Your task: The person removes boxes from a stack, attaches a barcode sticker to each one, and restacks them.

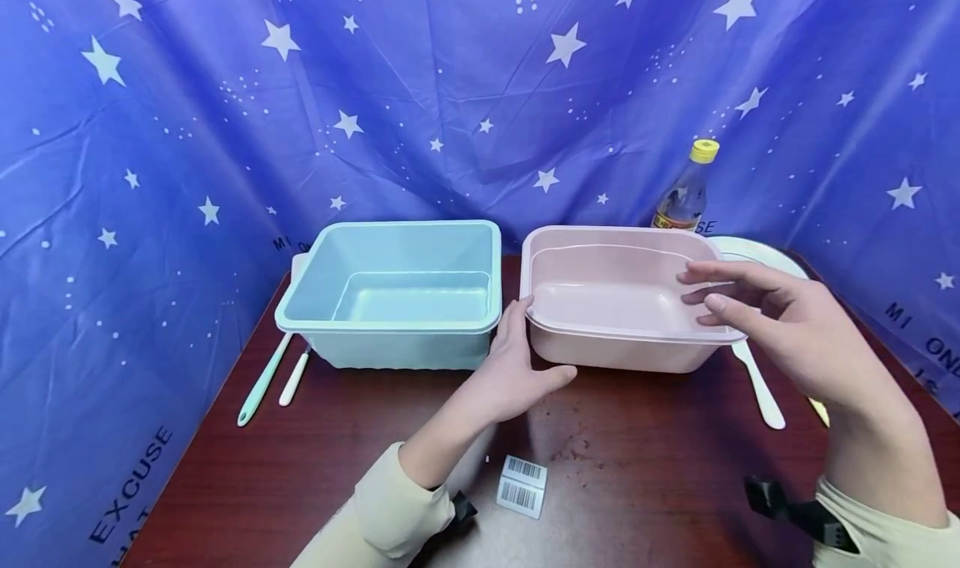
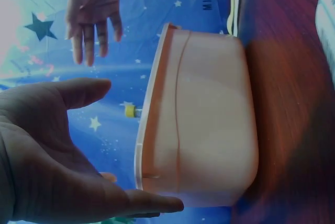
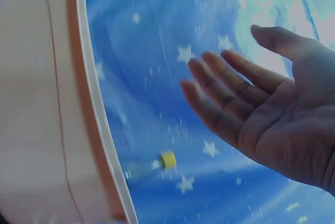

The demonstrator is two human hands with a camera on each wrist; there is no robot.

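The left hand [image 1: 513, 376] holds nothing: its fingers are straight and reach forward at the near left corner of the pink plastic basin [image 1: 622, 355], the thumb spread away to the right. The fingertips overlap the rim there — whether they press on it I cannot tell. The right hand [image 1: 795, 326] is empty too, raised by the basin's right end, fingers loosely extended and spread, palm turned inward; the right wrist view shows a gap before the rim. So the basin lies between the two hands, its long axis running from one to the other, and the left hand is the nearer.

Just left of the left hand sits the light-blue plastic basin [image 1: 397, 349]; a barcode label [image 1: 522, 486] lies on the desk [image 1: 637, 468] below that hand. Beyond the right hand stand a yellow-capped bottle [image 1: 682, 194] and, partly hidden, a white plate [image 1: 757, 251].
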